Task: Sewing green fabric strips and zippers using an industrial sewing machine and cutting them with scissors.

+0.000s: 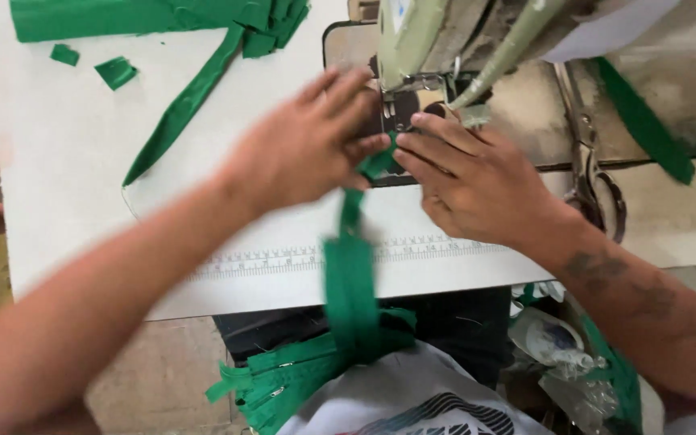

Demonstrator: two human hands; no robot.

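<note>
Both hands are up at the needle of the pale green sewing machine (424, 36), at twelve o'clock on the white table (66, 161). The left hand (304, 149) pinches the green zipper strip (350, 274) from nine o'clock, the right hand (477, 181) presses it from three o'clock, fingers closed on the fabric. The strip runs down toward six o'clock into a green pile (283, 379) in the lap. Scissors (594, 173) lie at three o'clock, green scraps (114, 71) at ten.
</note>
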